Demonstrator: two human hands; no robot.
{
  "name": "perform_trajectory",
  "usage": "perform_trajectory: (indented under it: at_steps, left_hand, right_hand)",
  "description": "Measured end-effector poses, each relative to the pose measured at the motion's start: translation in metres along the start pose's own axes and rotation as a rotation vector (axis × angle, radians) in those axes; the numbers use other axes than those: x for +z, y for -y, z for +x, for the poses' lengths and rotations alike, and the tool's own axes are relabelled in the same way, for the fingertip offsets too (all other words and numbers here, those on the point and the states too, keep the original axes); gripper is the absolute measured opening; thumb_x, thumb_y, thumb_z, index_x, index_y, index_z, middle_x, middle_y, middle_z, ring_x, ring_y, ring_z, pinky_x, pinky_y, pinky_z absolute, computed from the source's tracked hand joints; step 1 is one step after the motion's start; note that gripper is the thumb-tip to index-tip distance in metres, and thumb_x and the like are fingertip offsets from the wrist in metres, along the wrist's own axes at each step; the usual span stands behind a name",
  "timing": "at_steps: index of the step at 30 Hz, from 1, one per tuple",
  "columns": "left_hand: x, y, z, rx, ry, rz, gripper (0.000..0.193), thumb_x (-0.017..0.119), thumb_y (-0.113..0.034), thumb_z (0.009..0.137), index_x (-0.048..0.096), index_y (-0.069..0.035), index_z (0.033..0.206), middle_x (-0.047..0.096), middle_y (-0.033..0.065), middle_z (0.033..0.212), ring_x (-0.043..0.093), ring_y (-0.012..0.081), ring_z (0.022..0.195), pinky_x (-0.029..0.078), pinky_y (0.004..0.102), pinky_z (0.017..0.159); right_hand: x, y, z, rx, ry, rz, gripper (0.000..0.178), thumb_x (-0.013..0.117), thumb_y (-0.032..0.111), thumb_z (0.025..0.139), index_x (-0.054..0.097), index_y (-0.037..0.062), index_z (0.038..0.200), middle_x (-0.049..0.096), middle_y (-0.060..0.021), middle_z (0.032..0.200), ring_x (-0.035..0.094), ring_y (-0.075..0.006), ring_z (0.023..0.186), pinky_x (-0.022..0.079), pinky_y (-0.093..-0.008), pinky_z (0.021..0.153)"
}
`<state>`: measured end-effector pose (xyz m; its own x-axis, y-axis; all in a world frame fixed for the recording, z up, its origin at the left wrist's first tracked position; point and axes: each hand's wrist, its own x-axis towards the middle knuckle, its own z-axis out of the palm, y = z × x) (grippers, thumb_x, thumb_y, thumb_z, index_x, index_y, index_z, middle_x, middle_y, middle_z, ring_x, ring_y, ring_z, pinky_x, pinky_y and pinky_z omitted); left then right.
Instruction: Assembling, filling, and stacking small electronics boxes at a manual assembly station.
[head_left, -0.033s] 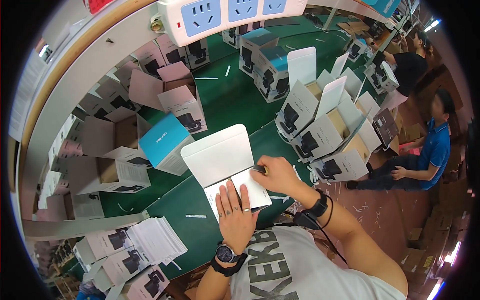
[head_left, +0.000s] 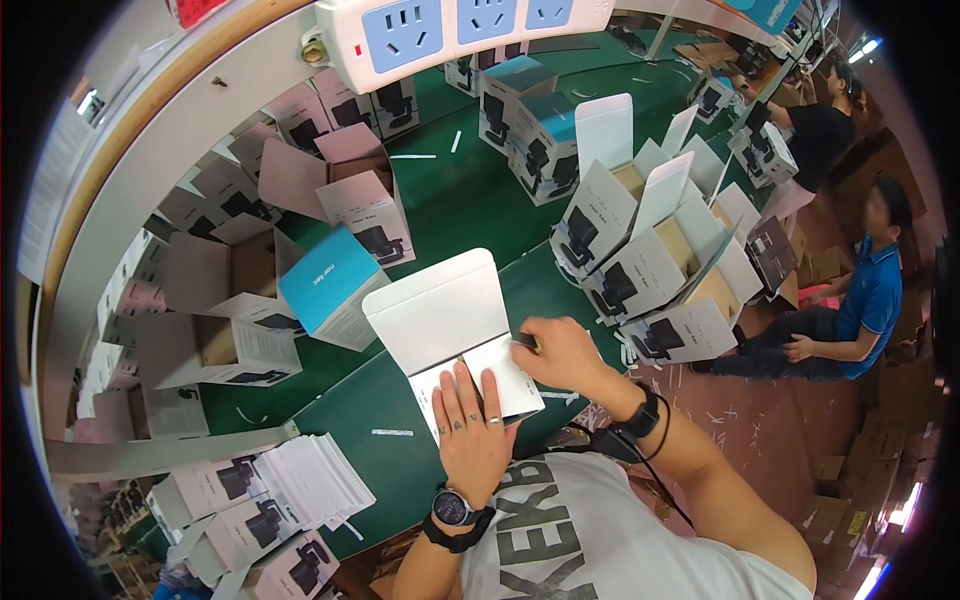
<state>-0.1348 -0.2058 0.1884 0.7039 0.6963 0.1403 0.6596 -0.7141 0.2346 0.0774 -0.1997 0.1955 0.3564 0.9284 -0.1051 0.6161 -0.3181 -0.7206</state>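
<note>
White carton [head_left: 440, 310], flap raised, at the centre of the frame
At left of centre stands a blue-topped box [head_left: 335, 285]; next, your left hand [head_left: 472, 435] lies flat on the carton, fingers slightly spread; your right hand [head_left: 562, 355], pinching a small dark tool [head_left: 525, 343], has just edged rightward, so your grip now sits farther out at the carton's right side; open boxes [head_left: 640, 278] crowd right of centre

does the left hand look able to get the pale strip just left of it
Probably yes: only the edge of the open white box and green tabletop lie between the left hand and the pale strip.
</note>
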Motion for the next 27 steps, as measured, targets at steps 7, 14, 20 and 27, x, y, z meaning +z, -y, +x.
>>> perform_trajectory:
  at_steps: [7, 14, 20, 27]
  left_hand:
    - [-0.001, -0.002, 0.001, -0.003, -0.038, -0.044, 0.096, 0.084, -0.036, 0.079, 0.041, 0.001, 0.157, 0.031, 0.0328, 0.164, 0.031, 0.0529, 0.15, 0.027, 0.0593, 0.124]
    - [-0.012, -0.001, -0.005, 0.062, -0.004, -0.127, 0.066, 0.073, -0.023, 0.089, 0.053, 0.005, 0.146, 0.047, 0.0282, 0.153, 0.045, 0.0475, 0.142, 0.033, 0.0527, 0.123]
    - [-0.008, -0.002, -0.023, 0.132, 0.033, 0.02, 0.051, 0.059, -0.015, 0.094, 0.056, 0.006, 0.14, 0.053, 0.028, 0.147, 0.048, 0.044, 0.141, 0.033, 0.0531, 0.124]
    - [-0.009, 0.017, -0.036, 0.159, -0.088, -0.051, 0.043, 0.064, -0.012, 0.089, 0.063, 0.006, 0.128, 0.062, 0.0268, 0.131, 0.056, 0.0437, 0.131, 0.039, 0.0539, 0.118]
  right_hand:
    - [-0.023, -0.091, -0.083, 0.149, 0.396, -0.248, 0.031, 0.072, 0.037, 0.081, 0.075, 0.0077, 0.092, 0.074, -0.0169, 0.086, 0.073, -0.0399, 0.084, 0.057, -0.0506, 0.071]
    - [-0.046, -0.01, -0.051, -0.233, -0.06, -0.172, 0.025, 0.075, 0.023, 0.09, 0.077, 0.0084, 0.11, 0.073, -0.0108, 0.095, 0.072, -0.0299, 0.084, 0.055, -0.0442, 0.07]
    - [0.036, 0.061, -0.008, -0.666, -0.136, -0.088, 0.016, 0.075, 0.015, 0.085, 0.074, 0.011, 0.1, 0.069, -0.0048, 0.088, 0.069, -0.0249, 0.084, 0.051, -0.0395, 0.075]
    - [0.073, 0.081, -0.004, -0.741, -0.193, -0.194, 0.013, 0.076, 0.014, 0.082, 0.07, 0.0115, 0.093, 0.066, -0.0025, 0.087, 0.068, -0.0232, 0.085, 0.048, -0.0371, 0.073]
